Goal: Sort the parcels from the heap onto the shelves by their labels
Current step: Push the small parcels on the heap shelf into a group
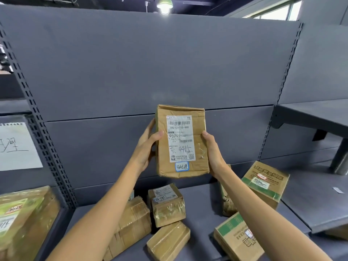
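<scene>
Parcels (167,206) lie heaped on the low shelf (205,202) below, while one parcel (181,141) is held upright between the left hand (146,147) and right hand (211,152), fingers curled round its edges; keep its label (180,138) facing you, read it, then choose a shelf.

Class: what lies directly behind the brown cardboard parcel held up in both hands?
Behind the brown cardboard parcel, gripped by the left hand and right hand, stands the grey metal shelf back panel. The stretch of panel right behind the parcel, and the parcel's rear face, are hidden.
</scene>
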Available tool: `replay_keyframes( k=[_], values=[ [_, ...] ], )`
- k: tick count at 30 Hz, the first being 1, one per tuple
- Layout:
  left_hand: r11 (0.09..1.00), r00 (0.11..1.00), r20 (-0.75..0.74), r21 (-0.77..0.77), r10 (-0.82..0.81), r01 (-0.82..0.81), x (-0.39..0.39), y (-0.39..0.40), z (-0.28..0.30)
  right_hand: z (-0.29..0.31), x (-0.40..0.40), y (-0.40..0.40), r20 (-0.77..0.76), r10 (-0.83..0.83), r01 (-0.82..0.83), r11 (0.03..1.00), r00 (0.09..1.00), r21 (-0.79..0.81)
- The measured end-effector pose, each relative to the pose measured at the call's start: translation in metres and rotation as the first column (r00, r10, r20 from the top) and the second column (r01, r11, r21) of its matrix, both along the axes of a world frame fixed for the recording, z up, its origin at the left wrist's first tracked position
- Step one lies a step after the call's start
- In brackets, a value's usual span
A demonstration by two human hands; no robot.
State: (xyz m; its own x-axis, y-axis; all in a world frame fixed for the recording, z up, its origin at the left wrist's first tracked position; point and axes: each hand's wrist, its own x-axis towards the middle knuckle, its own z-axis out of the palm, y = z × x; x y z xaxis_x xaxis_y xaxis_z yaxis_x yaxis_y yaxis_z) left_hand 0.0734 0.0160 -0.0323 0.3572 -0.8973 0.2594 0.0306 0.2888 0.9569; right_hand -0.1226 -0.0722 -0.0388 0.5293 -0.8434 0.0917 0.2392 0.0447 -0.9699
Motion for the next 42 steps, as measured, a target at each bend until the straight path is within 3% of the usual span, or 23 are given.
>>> replay_keyframes(
  k=[13, 19, 24, 27, 32, 35, 42],
  values=[
    [0.998, 0.998, 0.016, -0.004, 0.055, -0.055, 0.002, 0.008, -0.007, -0.007, 0.006, -0.004, -0.012, 0.043, -0.043, 0.999, 0.999, -0.019],
    [0.979, 0.979, 0.008, -0.026, 0.205, -0.204, 0.016, 0.046, -0.004, -0.002, 0.033, 0.019, 0.028, 0.197, -0.194, 0.978, 0.980, -0.078],
    [0.857, 0.857, -0.065, -0.035, 0.512, -0.515, 0.035, 0.114, -0.011, -0.008, 0.092, 0.063, 0.008, 0.301, -0.293, 0.935, 0.954, -0.201],
    [0.774, 0.762, -0.170, 0.006, 0.624, -0.633, 0.053, 0.169, -0.013, -0.021, 0.134, 0.101, 0.001, 0.446, -0.435, 0.874, 0.895, -0.215],
    [0.673, 0.623, -0.299, 0.097, 0.722, -0.733, 0.086, 0.264, -0.018, -0.038, 0.195, 0.188, 0.031, 0.634, -0.609, 0.753, 0.772, -0.249],
    [0.601, 0.563, -0.298, 0.043, 0.771, -0.798, 0.113, 0.327, -0.022, -0.044, 0.230, 0.248, 0.046, 0.698, -0.672, 0.703, 0.715, -0.234],
    [0.512, 0.480, -0.285, 0.047, 0.830, -0.857, 0.187, 0.472, -0.030, -0.051, 0.309, 0.387, 0.008, 0.733, -0.719, 0.670, 0.681, -0.184]
  ],
)
